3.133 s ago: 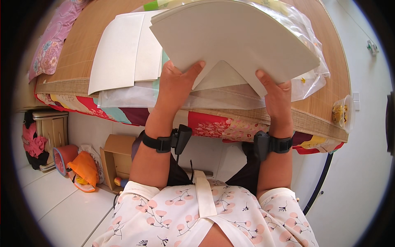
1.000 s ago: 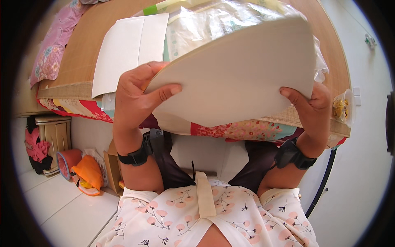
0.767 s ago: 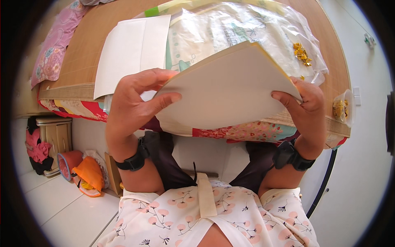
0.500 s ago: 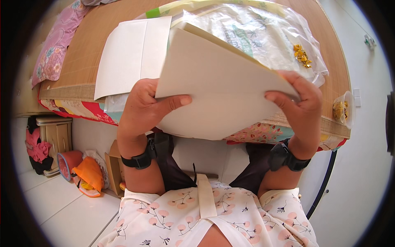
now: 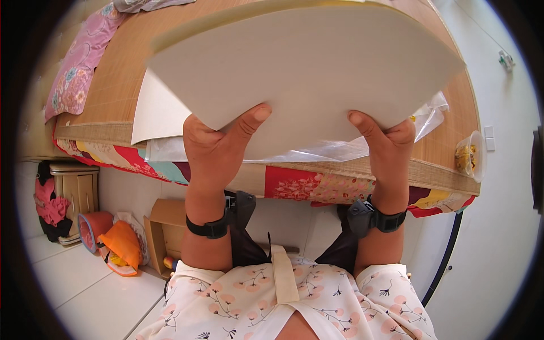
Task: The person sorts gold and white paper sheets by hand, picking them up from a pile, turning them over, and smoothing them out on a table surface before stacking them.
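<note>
A large white card is raised over the bed edge, tilted, with a yellowish edge along its far side. My left hand grips its lower left part, thumb on the near face and fingers hidden behind. On the lower right, my right hand holds it the same way. Behind the card lies another white sheet, partly covered. A clear plastic bag shows beneath the card's lower edge and at its right side. The card hides most of the bag.
The bed has a brown woven mat and a patchwork cloth side. A clear tub with gold pieces stands at the right edge. Floral fabric lies far left. On the floor are an orange bag and an open cardboard box.
Both hands have raised and levelled the card, so it spreads wider across the view. It now covers most of the plastic bag and the gold pieces lying there. My hands are closer together.
</note>
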